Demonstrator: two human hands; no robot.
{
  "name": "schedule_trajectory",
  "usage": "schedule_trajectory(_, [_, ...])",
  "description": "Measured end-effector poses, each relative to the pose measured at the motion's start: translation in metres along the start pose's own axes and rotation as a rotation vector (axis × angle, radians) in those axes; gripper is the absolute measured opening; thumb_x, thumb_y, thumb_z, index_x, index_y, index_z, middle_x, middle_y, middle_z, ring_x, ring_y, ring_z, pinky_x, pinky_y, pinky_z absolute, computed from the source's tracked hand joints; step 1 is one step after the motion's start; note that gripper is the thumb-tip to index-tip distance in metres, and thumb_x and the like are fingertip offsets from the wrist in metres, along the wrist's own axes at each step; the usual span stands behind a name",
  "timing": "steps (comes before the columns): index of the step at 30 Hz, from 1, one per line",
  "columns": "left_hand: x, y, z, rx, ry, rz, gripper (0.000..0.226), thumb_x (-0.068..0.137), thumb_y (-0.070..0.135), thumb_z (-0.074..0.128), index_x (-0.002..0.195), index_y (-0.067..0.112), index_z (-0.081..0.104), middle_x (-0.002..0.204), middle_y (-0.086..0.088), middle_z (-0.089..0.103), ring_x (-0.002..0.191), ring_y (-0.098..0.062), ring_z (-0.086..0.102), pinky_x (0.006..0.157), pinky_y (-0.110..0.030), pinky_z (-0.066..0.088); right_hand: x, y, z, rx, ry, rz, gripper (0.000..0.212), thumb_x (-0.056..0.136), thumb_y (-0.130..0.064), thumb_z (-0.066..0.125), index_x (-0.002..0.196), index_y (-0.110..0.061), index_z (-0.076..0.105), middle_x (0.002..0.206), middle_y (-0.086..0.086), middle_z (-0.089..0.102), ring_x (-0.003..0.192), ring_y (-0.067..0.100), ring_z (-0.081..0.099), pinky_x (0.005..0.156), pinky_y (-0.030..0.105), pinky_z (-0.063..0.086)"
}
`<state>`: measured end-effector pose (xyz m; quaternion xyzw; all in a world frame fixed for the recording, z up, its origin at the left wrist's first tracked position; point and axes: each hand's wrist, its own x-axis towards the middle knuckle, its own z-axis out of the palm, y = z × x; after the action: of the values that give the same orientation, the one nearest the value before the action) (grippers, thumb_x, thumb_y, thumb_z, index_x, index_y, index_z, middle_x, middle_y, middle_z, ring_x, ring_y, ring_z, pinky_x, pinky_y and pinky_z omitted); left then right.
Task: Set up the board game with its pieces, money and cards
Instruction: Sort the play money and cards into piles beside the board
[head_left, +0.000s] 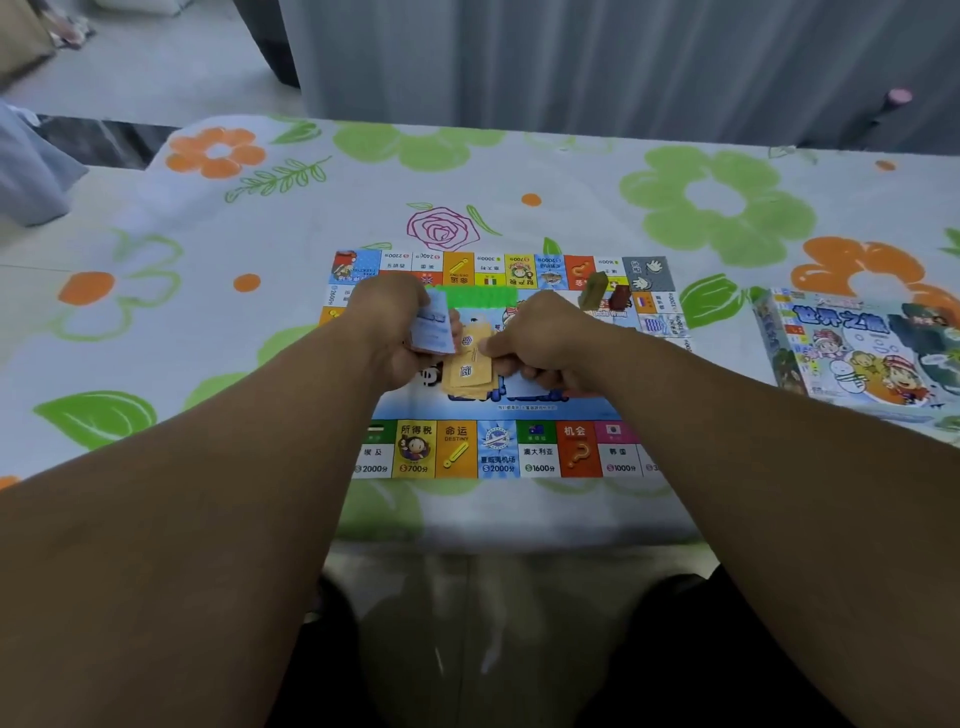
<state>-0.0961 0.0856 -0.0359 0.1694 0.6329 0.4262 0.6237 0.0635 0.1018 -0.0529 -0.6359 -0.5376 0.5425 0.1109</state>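
We note the left hand (395, 325) clenched round a stack of pale blue cards (434, 325), apparently kept clear while the right hand (540, 343) pinches tan cards (467, 364) at the board's centre, likely squaring that deck. The game board (498, 447) lies flat mid-tabletop, two small blocks (605, 293) near its far right corner. The game box (857, 353) sits at the tabletop's right edge.

The cloth (311, 218) is white with green and orange flowers and one pink rose. The board (498, 447) has multicoloured squares around a blue middle. The cards (467, 364) are tan, the notes (431, 327) pale blue.
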Motion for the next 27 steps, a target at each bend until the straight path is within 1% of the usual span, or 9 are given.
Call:
schedule_trajectory(2, [-0.001,-0.001,0.0,0.007,0.009,-0.005,0.027,0.101,0.002,0.033,0.122,0.004,0.048,0.092,-0.018,0.064,0.074,-0.027,0.064,0.068,-0.043,0.06,-0.003,0.0,-0.003,-0.021,0.021,0.01,0.019,0.092,-0.011,0.069,0.079,-0.001,0.06,0.057,0.01,0.056,0.035,0.011,0.033,0.037,0.018,0.026])
schedule_trajectory(4, [-0.002,-0.001,0.001,0.013,0.007,-0.01,0.023,0.101,0.001,0.035,0.119,0.004,0.048,0.091,-0.018,0.066,0.073,-0.027,0.066,0.056,-0.04,0.06,-0.004,-0.001,-0.007,-0.022,0.041,0.018,0.019,0.093,-0.009,0.066,0.078,-0.006,0.054,0.057,0.009,0.05,0.035,0.01,0.03,0.038,0.019,0.023])
schedule_trajectory(7, [0.001,-0.002,0.001,0.029,-0.022,-0.019,0.021,0.099,-0.004,0.039,0.112,0.005,0.052,0.115,-0.021,0.065,0.094,-0.033,0.069,0.074,-0.048,0.06,-0.003,-0.003,-0.011,0.009,0.063,-0.024,0.021,0.094,-0.013,0.065,0.077,-0.009,0.053,0.061,0.009,0.05,0.04,0.013,0.032,0.04,0.019,0.025])
schedule_trajectory(9, [0.003,-0.003,0.003,0.06,-0.02,-0.012,0.018,0.097,-0.006,0.044,0.106,0.007,0.054,0.12,-0.02,0.064,0.101,-0.034,0.068,0.083,-0.05,0.058,-0.003,-0.004,-0.012,0.053,0.062,-0.066,0.021,0.095,-0.017,0.066,0.079,-0.007,0.058,0.068,0.011,0.056,0.046,0.015,0.038,0.042,0.019,0.029])
schedule_trajectory(12, [0.005,-0.005,0.006,0.086,-0.036,-0.01,0.019,0.097,-0.006,0.05,0.108,0.009,0.057,0.113,-0.016,0.068,0.086,-0.026,0.07,0.06,-0.04,0.059,-0.004,-0.005,-0.011,0.124,0.066,-0.126,0.022,0.096,-0.023,0.067,0.086,-0.004,0.064,0.076,0.011,0.063,0.049,0.015,0.045,0.04,0.019,0.032])
schedule_trajectory(14, [0.004,-0.006,0.007,0.093,-0.061,-0.017,0.021,0.096,-0.004,0.054,0.111,0.01,0.059,0.108,-0.013,0.07,0.083,-0.024,0.071,0.053,-0.034,0.058,-0.005,-0.006,-0.01,0.136,0.067,-0.157,0.022,0.095,-0.024,0.069,0.088,-0.003,0.065,0.077,0.011,0.065,0.045,0.012,0.049,0.039,0.019,0.033])
schedule_trajectory(19, [0.004,-0.008,0.012,0.113,-0.087,-0.029,0.025,0.094,0.0,0.061,0.118,0.007,0.061,0.105,-0.012,0.073,0.085,-0.025,0.074,0.052,-0.035,0.059,-0.005,-0.005,-0.011,0.092,0.069,-0.159,0.018,0.092,-0.016,0.072,0.084,-0.002,0.064,0.078,0.017,0.062,0.044,0.013,0.049,0.039,0.02,0.034])
schedule_trajectory(24, [0.004,-0.009,0.015,0.105,-0.05,-0.025,0.02,0.098,0.003,0.052,0.116,0.006,0.058,0.095,-0.012,0.073,0.069,-0.021,0.074,0.056,-0.034,0.06,-0.003,0.005,-0.031,0.046,0.086,0.016,0.025,0.089,-0.018,0.075,0.076,-0.002,0.062,0.048,0.003,0.058,0.031,0.01,0.038,0.038,0.019,0.03])
schedule_trajectory(27, [0.003,-0.008,0.014,0.09,-0.061,-0.031,0.03,0.096,-0.001,0.043,0.124,0.002,0.053,0.098,-0.017,0.069,0.072,-0.024,0.068,0.061,-0.036,0.061,-0.004,0.013,-0.04,-0.007,0.092,0.059,0.028,0.088,-0.019,0.077,0.071,-0.001,0.063,0.043,0.002,0.057,0.032,0.011,0.038,0.037,0.019,0.03])
